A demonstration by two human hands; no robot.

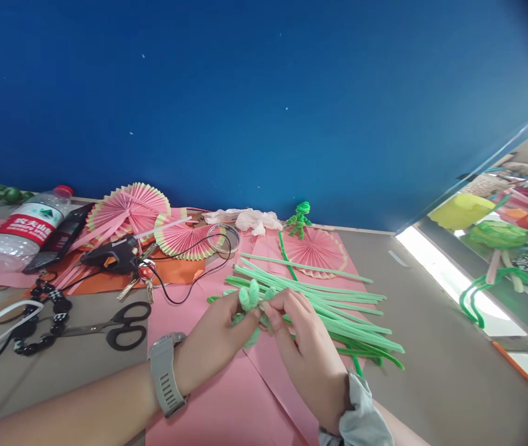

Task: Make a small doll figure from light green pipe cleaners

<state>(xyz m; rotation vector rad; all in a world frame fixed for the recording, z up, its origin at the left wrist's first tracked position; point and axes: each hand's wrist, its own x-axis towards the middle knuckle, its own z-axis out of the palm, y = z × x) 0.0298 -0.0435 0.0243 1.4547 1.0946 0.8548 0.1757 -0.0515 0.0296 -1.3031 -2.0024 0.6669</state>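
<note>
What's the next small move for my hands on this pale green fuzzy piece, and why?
I'd probably steady the pale green fuzzy piece with your left hand and give a small pinch or twist with your right hand. Both hands' fingertips already meet at it, so they seem well placed, though they hide exactly what's between them.

Held piece [250, 296]: pale mint
Fuzzy stems [361, 336]: mint, with brighter green among them
Figure [299, 220]: vivid green
Pleated fans [129, 210]: pink, with pale edges
Panel [255, 111]: deep blue, flecked white
Bottle label [31, 225]: red and white
Wristwatch [165, 375]: grey
Tabletop [431, 347]: grey-brown
</note>
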